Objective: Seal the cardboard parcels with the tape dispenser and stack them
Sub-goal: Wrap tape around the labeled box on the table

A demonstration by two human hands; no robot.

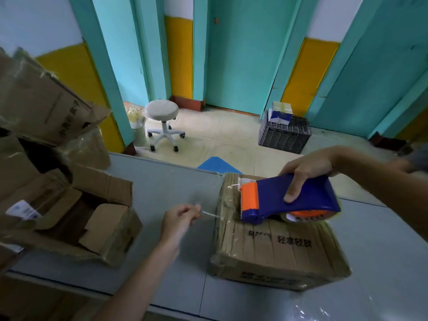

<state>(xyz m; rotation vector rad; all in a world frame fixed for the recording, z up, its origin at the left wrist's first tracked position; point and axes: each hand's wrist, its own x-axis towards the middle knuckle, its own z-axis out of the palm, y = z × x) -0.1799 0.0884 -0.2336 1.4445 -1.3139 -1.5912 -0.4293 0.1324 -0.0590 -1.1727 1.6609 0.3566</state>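
Blue and orange plastic fills my right hand [308,172]. I grip the tape dispenser [289,200] with my fingers curled round its top. It sits on the cardboard parcel [278,251] in the lower right of the frame. My left hand [178,218], near the middle, pinches the end of the clear tape [210,214]. The tape runs in a thin twisted line from the dispenser's teeth to my fingers.

I think the tape is very light, sticky and floppy. It looks bunched up, so I should hold it by the very tip and keep it tight. The dispenser feels hard and easy to grip, but its teeth look sharp. The parcel looks stiff with shiny tape on it, so I would lift it from under its two sides.

The parcel rests on the grey table [166,181]. An open box [92,216] sits at the left, with more boxes [41,100] piled in the upper left. Past the table stand a white stool [162,112] and a dark crate [284,133].
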